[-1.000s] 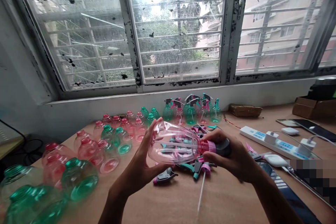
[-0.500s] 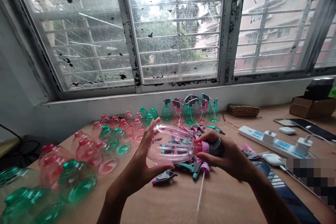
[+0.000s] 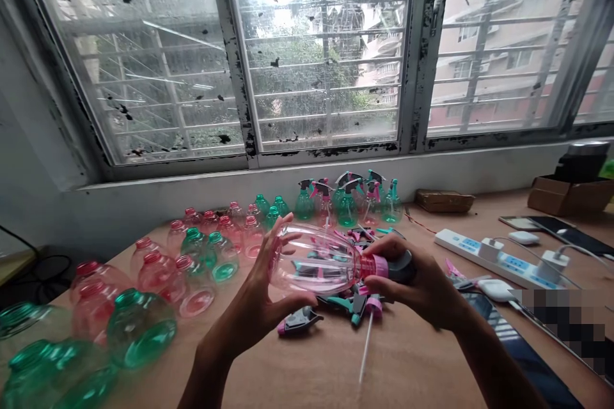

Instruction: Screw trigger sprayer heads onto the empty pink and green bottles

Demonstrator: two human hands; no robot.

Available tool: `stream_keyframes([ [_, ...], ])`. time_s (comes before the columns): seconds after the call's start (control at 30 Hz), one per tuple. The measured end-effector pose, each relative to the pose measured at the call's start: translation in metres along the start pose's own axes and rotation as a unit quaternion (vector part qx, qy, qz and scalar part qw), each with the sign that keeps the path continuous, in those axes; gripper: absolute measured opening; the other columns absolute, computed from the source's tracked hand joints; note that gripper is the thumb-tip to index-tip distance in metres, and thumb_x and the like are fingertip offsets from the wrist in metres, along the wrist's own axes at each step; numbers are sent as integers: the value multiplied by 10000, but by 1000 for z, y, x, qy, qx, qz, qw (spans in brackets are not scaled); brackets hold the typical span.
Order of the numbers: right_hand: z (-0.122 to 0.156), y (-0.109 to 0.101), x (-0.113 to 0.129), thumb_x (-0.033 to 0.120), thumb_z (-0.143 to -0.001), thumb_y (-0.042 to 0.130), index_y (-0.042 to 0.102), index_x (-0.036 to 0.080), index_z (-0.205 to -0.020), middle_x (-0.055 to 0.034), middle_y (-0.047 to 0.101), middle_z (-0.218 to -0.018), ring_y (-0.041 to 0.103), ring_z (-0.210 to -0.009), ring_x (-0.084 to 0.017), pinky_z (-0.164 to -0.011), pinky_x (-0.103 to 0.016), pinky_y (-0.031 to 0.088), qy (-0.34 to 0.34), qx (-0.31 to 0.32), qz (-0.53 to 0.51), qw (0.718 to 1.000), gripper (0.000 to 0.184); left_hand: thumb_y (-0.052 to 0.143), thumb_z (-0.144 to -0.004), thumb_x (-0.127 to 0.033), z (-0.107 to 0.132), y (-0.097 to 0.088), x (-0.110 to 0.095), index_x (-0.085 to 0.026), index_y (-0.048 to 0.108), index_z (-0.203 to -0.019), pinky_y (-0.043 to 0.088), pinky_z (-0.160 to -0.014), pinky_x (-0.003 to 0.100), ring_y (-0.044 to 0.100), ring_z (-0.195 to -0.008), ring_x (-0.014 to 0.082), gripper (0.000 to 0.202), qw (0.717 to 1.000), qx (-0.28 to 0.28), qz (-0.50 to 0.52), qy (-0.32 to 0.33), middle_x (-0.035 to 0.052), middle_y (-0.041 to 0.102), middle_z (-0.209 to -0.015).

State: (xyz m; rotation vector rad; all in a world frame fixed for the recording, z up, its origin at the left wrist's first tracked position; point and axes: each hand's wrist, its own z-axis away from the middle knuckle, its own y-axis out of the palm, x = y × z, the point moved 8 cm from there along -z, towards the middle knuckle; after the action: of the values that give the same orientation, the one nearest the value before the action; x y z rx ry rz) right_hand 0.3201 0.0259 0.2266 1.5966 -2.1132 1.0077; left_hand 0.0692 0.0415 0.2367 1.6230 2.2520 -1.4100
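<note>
A clear pink bottle (image 3: 314, 262) lies sideways in the air, its neck to the right. My left hand (image 3: 261, 287) wraps round its base end, thumb below. At the neck sits a spray head (image 3: 394, 267) with a pink collar and dark body, its tube running inside the bottle. My right hand (image 3: 417, 281) grips this spray head, thumb and fingers at the collar. Beneath and behind the bottle, loose spray heads (image 3: 355, 307) in pink, teal and grey lie in a pile; one points its white tube (image 3: 367, 348) toward me.
Open pink bottles (image 3: 158, 275) and green bottles (image 3: 141, 329) stand on the left of the table. Several bottles with spray heads (image 3: 348, 204) line the wall below the window. To the right are a power strip (image 3: 499, 259), a cardboard box (image 3: 570, 198) and a dark tablet (image 3: 522, 351).
My right hand and the spray head have shifted slightly to the right, and more of the bottle's threaded neck shows beside the collar. My left hand stays nearly still.
</note>
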Motion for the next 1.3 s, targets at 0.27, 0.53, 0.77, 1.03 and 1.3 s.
stream_keyframes([
  [0.27, -3, -5, 8, 327, -869, 897, 754, 237, -973, 19, 688, -776, 534, -603, -142, -530, -248, 416, -17, -23, 14, 999, 199, 779, -953, -537, 2, 4, 5, -430, 275, -1664, 386, -1328, 575, 406, -1634, 358, 878, 1000, 1, 7, -2, 100, 198, -1848],
  [0.53, -3, -6, 10, 304, -866, 892, 743, 242, -962, 31, 672, -770, 515, -602, -139, -528, -243, 405, -20, -22, 8, 1000, 188, 730, -1010, -474, 2, 7, 4, -537, -99, -1699, 513, -1241, 558, 540, -1550, 338, 1079, 1000, -8, 25, 15, 90, 192, -1852],
  [0.77, -2, -5, 9, 326, -871, 897, 748, 241, -981, 24, 680, -775, 523, -591, -140, -522, -244, 415, -22, -23, 14, 999, 204, 697, -926, -709, 3, 7, 5, -422, 116, -1744, 424, -1283, 650, 445, -1601, 428, 1044, 999, 8, 32, 9, 125, 154, -1857],
  [1.03, 0, -7, 5, 408, -908, 884, 756, 239, -1009, -9, 735, -823, 621, -650, -165, -562, -253, 475, -19, -29, -20, 999, 235, 704, -1022, -497, 7, 9, 6, -469, -127, -1719, 449, -1281, 602, 472, -1598, 358, 1085, 999, 33, 37, 13, 115, 404, -1770],
  [1.3, 0, -5, 8, 314, -870, 918, 756, 262, -1031, 15, 745, -833, 616, -659, -152, -572, -242, 451, -33, -22, 12, 999, 235, 860, -902, -463, 1, 5, 2, -383, 353, -1656, 479, -1262, 606, 528, -1539, 389, 912, 1000, 4, 30, -5, 126, 315, -1798],
])
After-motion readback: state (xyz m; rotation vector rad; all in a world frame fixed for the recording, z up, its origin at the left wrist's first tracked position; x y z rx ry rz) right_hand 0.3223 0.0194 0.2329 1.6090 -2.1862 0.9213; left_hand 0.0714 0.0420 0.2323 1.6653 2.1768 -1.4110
